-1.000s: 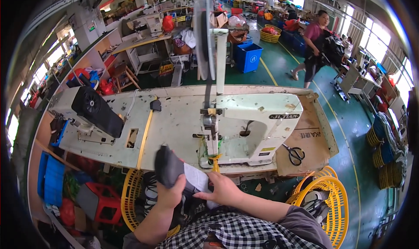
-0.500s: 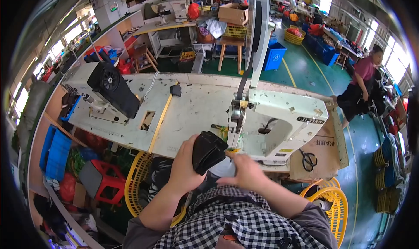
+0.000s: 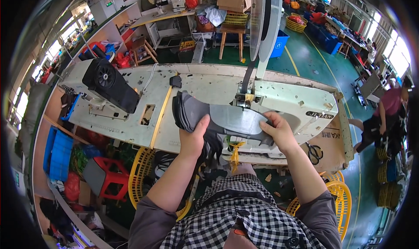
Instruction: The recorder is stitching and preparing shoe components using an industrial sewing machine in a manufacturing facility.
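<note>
A stack of curved dark grey pieces [image 3: 235, 119], which look like shoe uppers, stretches between my hands above the front of the work table. My left hand [image 3: 194, 136] is closed round the layered left end, its thumb on top. At the other end my right hand [image 3: 280, 131] pinches the stack, thumb on the lighter grey face. More black strips [image 3: 212, 147] dangle below my left hand. A yellow tie [image 3: 235, 155] hangs under the stack at the table's front edge. The post-type sewing machine [image 3: 297, 101] stands just behind my right hand, its needle area partly hidden by the stack.
Black scissors [image 3: 314, 153] lie on cardboard [image 3: 329, 140] at the table's right end. Another machine [image 3: 102, 85] stands at the left. Yellow baskets [image 3: 139, 174] flank me below the table. A red and grey stool [image 3: 109, 178] is at the lower left. Someone [image 3: 388, 109] stands at right.
The folded black bundle in my left hand has been raised and spread flat. My right hand, then apart from it, now grips its right end. The person at right has shifted in view.
</note>
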The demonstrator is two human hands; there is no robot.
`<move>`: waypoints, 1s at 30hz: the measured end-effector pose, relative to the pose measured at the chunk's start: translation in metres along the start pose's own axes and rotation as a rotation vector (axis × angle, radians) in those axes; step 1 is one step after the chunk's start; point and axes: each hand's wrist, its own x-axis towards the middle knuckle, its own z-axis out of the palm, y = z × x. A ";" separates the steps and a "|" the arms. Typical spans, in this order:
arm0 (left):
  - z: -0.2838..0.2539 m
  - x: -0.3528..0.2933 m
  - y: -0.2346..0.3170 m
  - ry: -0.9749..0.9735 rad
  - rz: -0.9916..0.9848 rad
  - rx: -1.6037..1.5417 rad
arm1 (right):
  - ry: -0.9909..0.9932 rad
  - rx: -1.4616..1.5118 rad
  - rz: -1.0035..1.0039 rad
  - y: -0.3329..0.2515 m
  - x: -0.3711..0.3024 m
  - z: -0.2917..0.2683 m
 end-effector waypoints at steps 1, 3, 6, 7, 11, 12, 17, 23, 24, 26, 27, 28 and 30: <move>0.002 0.006 -0.002 0.025 -0.028 -0.040 | 0.078 0.029 0.008 0.000 0.005 0.003; 0.006 0.015 -0.012 0.063 -0.048 -0.090 | 0.155 0.063 -0.038 0.000 0.015 0.005; 0.007 0.018 -0.027 0.091 -0.010 -0.066 | 0.189 0.002 -0.074 0.008 0.021 0.004; 0.004 0.018 -0.031 0.089 -0.043 -0.101 | 0.189 0.003 -0.065 0.009 0.022 0.004; -0.002 0.020 -0.044 0.124 -0.080 -0.104 | 0.198 -0.023 -0.148 0.008 0.026 0.005; -0.001 0.020 -0.045 0.128 -0.083 -0.098 | 0.219 -0.013 -0.145 0.007 0.027 0.005; -0.001 0.022 -0.045 0.131 -0.066 -0.117 | 0.235 0.104 -0.102 0.012 0.036 0.005; 0.000 0.023 -0.046 0.129 -0.089 -0.104 | 0.252 0.175 -0.077 0.017 0.039 0.004; 0.002 0.024 -0.045 0.148 -0.098 -0.117 | 0.292 0.179 -0.080 0.014 0.039 0.007; 0.007 0.026 -0.041 0.164 -0.110 -0.131 | 0.336 0.182 -0.082 0.012 0.041 0.007; 0.011 0.029 -0.039 0.183 -0.108 -0.128 | 0.371 0.158 -0.058 0.012 0.046 0.006; 0.012 0.029 -0.038 0.207 -0.107 -0.123 | 0.401 0.134 -0.030 0.012 0.049 0.006; 0.009 0.029 -0.037 0.203 -0.149 -0.090 | 0.409 0.056 -0.042 0.009 0.045 0.008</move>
